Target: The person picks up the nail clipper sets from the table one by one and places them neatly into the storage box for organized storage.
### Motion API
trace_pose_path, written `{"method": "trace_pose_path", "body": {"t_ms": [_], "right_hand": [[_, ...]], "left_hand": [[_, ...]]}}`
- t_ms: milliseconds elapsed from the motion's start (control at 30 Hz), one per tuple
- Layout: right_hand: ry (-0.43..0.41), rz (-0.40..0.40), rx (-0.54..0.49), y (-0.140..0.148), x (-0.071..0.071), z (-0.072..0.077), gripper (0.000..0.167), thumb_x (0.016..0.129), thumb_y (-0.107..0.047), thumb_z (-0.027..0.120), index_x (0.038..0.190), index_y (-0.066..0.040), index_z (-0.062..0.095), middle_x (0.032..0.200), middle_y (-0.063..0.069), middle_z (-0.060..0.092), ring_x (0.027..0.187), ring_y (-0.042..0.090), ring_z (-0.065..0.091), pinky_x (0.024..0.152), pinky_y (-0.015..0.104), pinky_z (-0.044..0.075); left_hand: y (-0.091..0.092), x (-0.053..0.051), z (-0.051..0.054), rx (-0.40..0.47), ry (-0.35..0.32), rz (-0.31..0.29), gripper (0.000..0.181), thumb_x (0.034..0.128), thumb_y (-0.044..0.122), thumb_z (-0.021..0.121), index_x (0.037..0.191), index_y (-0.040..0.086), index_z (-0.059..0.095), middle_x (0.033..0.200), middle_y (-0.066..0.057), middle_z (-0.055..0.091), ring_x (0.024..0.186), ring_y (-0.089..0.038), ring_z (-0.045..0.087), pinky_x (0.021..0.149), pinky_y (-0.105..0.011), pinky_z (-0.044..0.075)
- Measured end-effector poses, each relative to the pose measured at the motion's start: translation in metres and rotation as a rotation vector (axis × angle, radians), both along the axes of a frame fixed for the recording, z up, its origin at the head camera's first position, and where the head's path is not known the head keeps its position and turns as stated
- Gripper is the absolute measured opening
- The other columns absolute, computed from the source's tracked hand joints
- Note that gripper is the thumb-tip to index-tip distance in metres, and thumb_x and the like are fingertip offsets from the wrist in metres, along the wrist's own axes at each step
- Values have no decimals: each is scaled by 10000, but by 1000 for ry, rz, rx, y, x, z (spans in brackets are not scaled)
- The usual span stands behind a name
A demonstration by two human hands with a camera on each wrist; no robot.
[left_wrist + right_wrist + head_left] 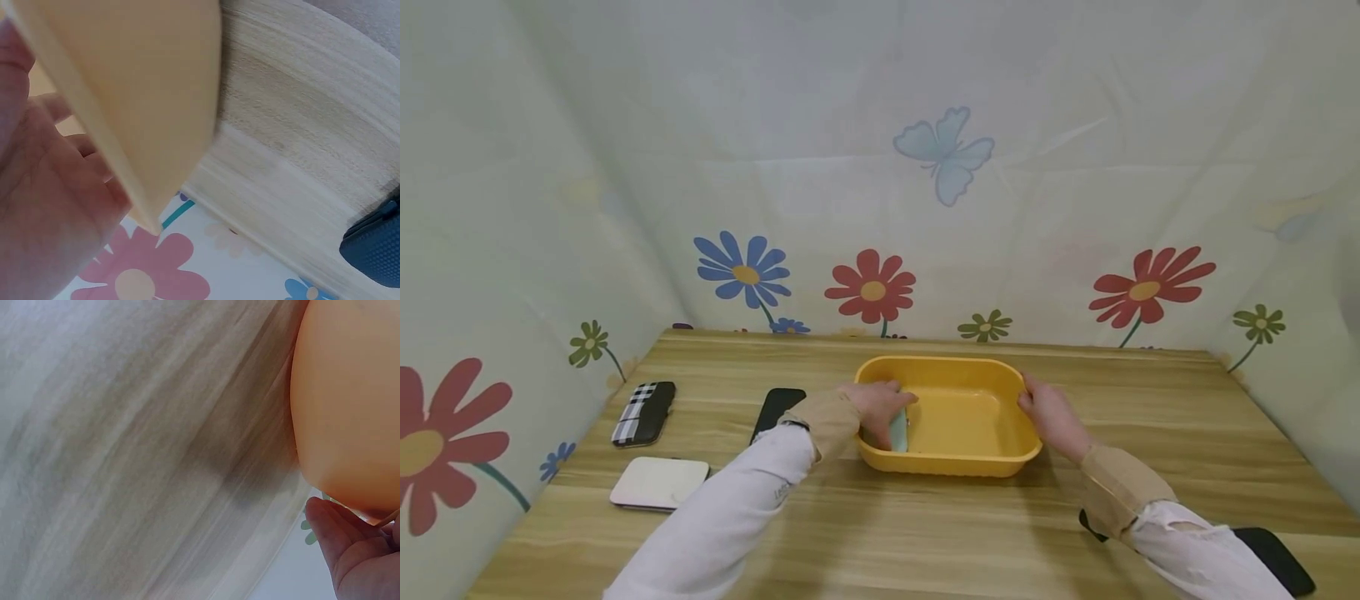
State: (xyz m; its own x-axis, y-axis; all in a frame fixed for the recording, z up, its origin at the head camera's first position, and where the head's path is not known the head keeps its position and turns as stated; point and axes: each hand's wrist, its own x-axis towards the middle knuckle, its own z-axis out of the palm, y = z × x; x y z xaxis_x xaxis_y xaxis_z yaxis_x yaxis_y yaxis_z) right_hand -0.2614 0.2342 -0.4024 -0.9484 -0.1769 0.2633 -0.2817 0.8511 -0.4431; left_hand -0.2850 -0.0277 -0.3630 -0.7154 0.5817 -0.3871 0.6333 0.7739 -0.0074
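Note:
A yellow plastic basin (970,417) stands on the wooden table. My left hand (880,407) reaches over its left wall, thumb and fingers spread around a flat pale green object (899,432) inside; the hand covers much of it, so its kind is unclear. In the left wrist view the basin's outer wall (156,94) hides the fingertips of that hand (56,194). At the opposite end my right hand (1056,417) pinches the basin's rim, thumb outside, as the right wrist view also shows the hand (359,547) at the wall.
To the left lie a black case with a checked panel (643,413), a white flat case (659,482) and a dark textured case (778,408) close to my left forearm. Dark flat objects (1273,560) lie near my right forearm. A flower-printed cloth (1022,250) walls the table's back and sides.

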Motion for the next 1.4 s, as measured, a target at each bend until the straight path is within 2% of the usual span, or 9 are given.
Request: {"method": "trace_pose_path", "body": {"t_ms": [100,167,267,400,500,700,933,1200,1400], "right_hand": [[24,13,-1,0,1,0,304,852,16,438,1112,173,449,700,213,563,521,184,449,486,298,396],[57,28,-3,-1,2,0,304,847,32,451,1119,167,437,771,260,580,565,229,503,524,346,443],[107,53,9,-2,2,0,342,836,54,475,1157,158,422,956,330,567,755,352,584,672,444,484],[155,98,46,-3,2,-1,422,828,61,508,1221,163,393,1220,348,432,1069,443,481,871,508,403],[153,128,66,-4,2,-1,435,831,57,513,1234,159,387,1277,335,381,1144,442,418,919,514,363],[136,157,104,-6,1,1,443,836,57,503,1249,152,374,1295,322,368,1171,434,394,938,515,344],[101,179,122,-6,0,3,449,823,89,486,1248,163,364,1299,328,354,1165,443,392,937,514,343],[64,168,157,-7,-2,6,474,787,140,470,1243,180,348,1288,349,347,1141,461,403,921,517,356],[76,136,180,-10,-3,5,470,766,172,432,1230,185,360,1266,356,367,1127,463,415,917,514,360]], "left_hand": [[1,1,1,15,7,-14,809,660,364,747,1340,195,345,1262,-60,424,1075,-163,459,911,-268,400],[2,1,2,22,11,-22,811,662,371,744,1342,189,342,1280,-61,415,1098,-168,452,927,-271,392],[2,0,4,35,15,-26,813,662,376,743,1342,180,345,1298,-62,405,1127,-172,439,945,-275,382],[2,0,6,56,14,-29,813,665,381,743,1344,170,349,1323,-65,387,1176,-177,407,970,-282,363],[2,0,8,68,14,-29,800,679,383,733,1345,158,351,1340,-74,377,1199,-189,394,981,-294,356],[-3,-1,12,107,24,-9,724,700,375,717,1308,136,405,1300,-74,415,1154,-197,422,969,-304,370],[-10,-3,20,127,47,-41,650,735,364,683,1281,106,439,1264,-71,445,1123,-193,439,974,-304,363],[-18,-1,30,136,42,-21,624,762,367,658,1280,100,435,1300,-76,423,1148,-192,429,992,-302,352],[-26,-2,35,176,28,37,630,787,352,637,1310,91,401,1349,-85,387,1190,-200,410,1011,-316,332]]}}
